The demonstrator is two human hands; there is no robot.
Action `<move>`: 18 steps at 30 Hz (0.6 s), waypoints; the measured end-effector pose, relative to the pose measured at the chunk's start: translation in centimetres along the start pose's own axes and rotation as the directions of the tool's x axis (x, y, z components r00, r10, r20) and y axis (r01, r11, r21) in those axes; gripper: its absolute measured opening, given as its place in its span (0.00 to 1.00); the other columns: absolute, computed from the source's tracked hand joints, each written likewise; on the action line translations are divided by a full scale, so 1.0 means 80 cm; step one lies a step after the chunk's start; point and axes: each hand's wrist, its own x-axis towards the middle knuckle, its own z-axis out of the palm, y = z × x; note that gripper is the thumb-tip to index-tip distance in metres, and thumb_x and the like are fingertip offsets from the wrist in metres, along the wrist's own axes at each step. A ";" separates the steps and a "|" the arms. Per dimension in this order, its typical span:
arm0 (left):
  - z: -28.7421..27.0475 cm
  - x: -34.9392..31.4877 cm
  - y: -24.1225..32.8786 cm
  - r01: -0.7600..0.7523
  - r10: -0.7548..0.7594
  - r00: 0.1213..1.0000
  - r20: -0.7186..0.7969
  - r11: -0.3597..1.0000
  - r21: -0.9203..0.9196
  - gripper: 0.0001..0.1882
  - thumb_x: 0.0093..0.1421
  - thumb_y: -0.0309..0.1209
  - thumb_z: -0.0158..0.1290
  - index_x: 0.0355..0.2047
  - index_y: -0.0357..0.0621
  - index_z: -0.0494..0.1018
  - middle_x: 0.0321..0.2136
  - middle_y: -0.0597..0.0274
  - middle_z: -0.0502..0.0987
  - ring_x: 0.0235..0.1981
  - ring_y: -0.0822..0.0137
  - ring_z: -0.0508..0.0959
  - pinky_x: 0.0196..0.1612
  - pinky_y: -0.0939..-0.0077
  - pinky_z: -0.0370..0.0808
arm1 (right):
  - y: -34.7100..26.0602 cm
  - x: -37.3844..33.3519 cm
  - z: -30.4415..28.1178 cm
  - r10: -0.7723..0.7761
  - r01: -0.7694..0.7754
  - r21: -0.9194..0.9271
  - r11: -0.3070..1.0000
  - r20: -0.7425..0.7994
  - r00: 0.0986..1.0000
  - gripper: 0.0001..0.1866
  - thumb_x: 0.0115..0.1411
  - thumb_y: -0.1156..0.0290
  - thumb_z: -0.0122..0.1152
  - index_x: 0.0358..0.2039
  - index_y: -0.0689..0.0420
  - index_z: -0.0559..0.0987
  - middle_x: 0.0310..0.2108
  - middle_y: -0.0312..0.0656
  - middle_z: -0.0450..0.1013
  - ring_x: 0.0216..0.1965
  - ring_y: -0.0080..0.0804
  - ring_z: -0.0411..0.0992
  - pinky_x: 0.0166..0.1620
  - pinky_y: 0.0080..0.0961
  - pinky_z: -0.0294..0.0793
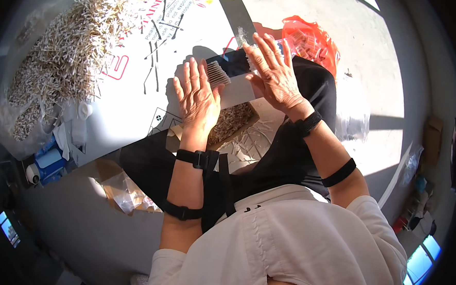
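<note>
My left hand (197, 97) lies palm down over the white board, its fingers stretched out. Right beside its thumb is a neat row of cotton swabs (217, 74); whether the hand touches it I cannot tell. My right hand (279, 78) is held farther right with fingers spread, and a bit of white, ridged material (252, 58) shows by its fingers. A plain white panel (238, 93) spans the gap between the hands. Below it, between my legs, sits a cardboard box (247, 124) holding many loose swabs. Both palms are hidden.
A big clear bag (20, 113) heaped with loose swabs (62, 51) rests on the printed white board (129, 111) at left. Several thin black strips (152, 61) lie on the board. A red plastic bag (315, 44) with small packs stands at the far right; a carton (125, 188) sits below the board.
</note>
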 end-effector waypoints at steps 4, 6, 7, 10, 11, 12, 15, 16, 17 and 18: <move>0.003 0.012 0.014 0.006 -0.006 1.000 -0.004 0.997 -0.077 0.37 0.66 0.45 0.44 0.69 0.41 0.47 0.70 0.52 0.45 0.72 0.55 0.42 0.69 0.46 0.37 | 0.062 -0.003 0.020 0.141 -0.141 -0.007 0.990 -0.030 0.990 0.29 0.67 0.50 0.48 0.66 0.38 0.61 0.68 0.47 0.51 0.69 0.48 0.47 0.68 0.53 0.41; 0.006 0.021 0.025 -0.012 0.011 1.000 -0.012 0.997 -0.076 0.37 0.66 0.45 0.44 0.69 0.41 0.47 0.70 0.52 0.46 0.72 0.55 0.42 0.69 0.46 0.37 | 0.074 -0.013 0.035 0.163 -0.162 0.053 0.985 -0.015 0.987 0.29 0.67 0.48 0.46 0.66 0.38 0.61 0.68 0.48 0.51 0.69 0.50 0.47 0.68 0.52 0.41; 0.008 0.025 0.029 -0.020 0.019 1.000 -0.018 0.997 -0.071 0.37 0.65 0.45 0.44 0.69 0.41 0.46 0.70 0.52 0.46 0.72 0.55 0.43 0.69 0.46 0.37 | 0.072 -0.011 0.038 0.175 -0.175 0.118 0.977 0.005 0.985 0.29 0.67 0.47 0.45 0.66 0.38 0.61 0.68 0.48 0.51 0.69 0.51 0.47 0.68 0.52 0.41; 0.014 0.038 0.046 -0.033 0.030 0.999 -0.035 0.996 -0.079 0.37 0.65 0.46 0.45 0.69 0.43 0.46 0.70 0.52 0.46 0.72 0.56 0.43 0.69 0.46 0.37 | 0.067 -0.011 0.042 0.201 -0.199 0.168 0.966 0.004 0.980 0.29 0.67 0.45 0.44 0.66 0.38 0.62 0.68 0.49 0.51 0.69 0.50 0.47 0.69 0.50 0.41; 0.016 0.042 0.052 -0.035 0.032 0.999 -0.040 0.996 -0.084 0.38 0.65 0.46 0.45 0.69 0.43 0.46 0.70 0.52 0.46 0.72 0.56 0.44 0.70 0.47 0.38 | 0.067 -0.011 0.042 0.203 -0.199 0.200 0.959 0.000 0.979 0.29 0.67 0.45 0.44 0.66 0.38 0.62 0.68 0.49 0.51 0.69 0.49 0.47 0.69 0.49 0.41; 0.017 0.044 0.058 -0.027 0.024 0.999 -0.039 0.997 -0.078 0.38 0.65 0.45 0.46 0.69 0.44 0.46 0.70 0.53 0.46 0.71 0.56 0.44 0.70 0.47 0.38 | 0.065 -0.011 0.042 0.203 -0.198 0.205 0.958 -0.006 0.979 0.28 0.67 0.45 0.43 0.66 0.39 0.62 0.67 0.50 0.52 0.69 0.47 0.48 0.69 0.49 0.41; 0.016 0.051 0.069 -0.019 0.017 1.000 -0.026 0.996 -0.086 0.38 0.65 0.45 0.47 0.69 0.45 0.46 0.70 0.54 0.47 0.71 0.56 0.44 0.69 0.46 0.39 | 0.068 -0.012 0.043 0.197 -0.189 0.226 0.956 -0.016 0.980 0.28 0.67 0.45 0.42 0.65 0.40 0.62 0.67 0.50 0.53 0.69 0.47 0.50 0.68 0.49 0.41; 0.016 0.051 0.070 -0.024 0.021 0.999 -0.033 0.995 -0.097 0.37 0.65 0.43 0.48 0.69 0.46 0.46 0.70 0.54 0.47 0.71 0.56 0.45 0.69 0.46 0.40 | 0.067 -0.012 0.043 0.197 -0.188 0.217 0.958 -0.023 0.980 0.28 0.68 0.46 0.42 0.65 0.40 0.63 0.67 0.50 0.53 0.69 0.47 0.50 0.68 0.48 0.41; 0.016 0.051 0.071 -0.027 0.025 0.999 -0.029 0.995 -0.094 0.37 0.65 0.43 0.48 0.69 0.46 0.46 0.70 0.54 0.47 0.71 0.56 0.45 0.69 0.46 0.40 | 0.067 -0.013 0.042 0.202 -0.192 0.220 0.956 -0.023 0.979 0.28 0.68 0.46 0.42 0.65 0.40 0.63 0.67 0.50 0.53 0.69 0.47 0.50 0.68 0.48 0.41; 0.016 0.052 0.072 -0.043 0.040 0.999 -0.029 0.995 -0.095 0.37 0.65 0.43 0.48 0.69 0.47 0.47 0.70 0.54 0.47 0.71 0.56 0.45 0.69 0.46 0.40 | 0.066 -0.012 0.041 0.208 -0.198 0.231 0.953 -0.020 0.978 0.28 0.68 0.46 0.42 0.65 0.40 0.63 0.67 0.50 0.53 0.69 0.47 0.50 0.68 0.48 0.41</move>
